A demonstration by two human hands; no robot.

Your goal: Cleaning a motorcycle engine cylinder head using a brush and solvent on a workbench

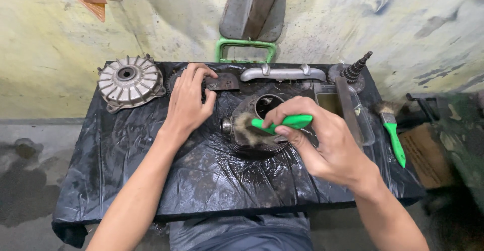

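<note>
Two green-handled brushes (282,124) (393,132), one finned hub (129,81), one cylinder (257,125), two hands (189,99) (317,135).

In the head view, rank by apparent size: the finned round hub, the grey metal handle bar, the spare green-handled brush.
1. Finned round hub, largest.
2. Grey metal handle bar, long but slim.
3. Spare green-handled brush, similar length to the bar, so that order is unsure.

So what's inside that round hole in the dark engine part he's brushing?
The hole in the engine part looks hollow and dark, with a pale inner wall. Its bottom cannot be seen. The right hand and green brush cover the part's near side.
</note>
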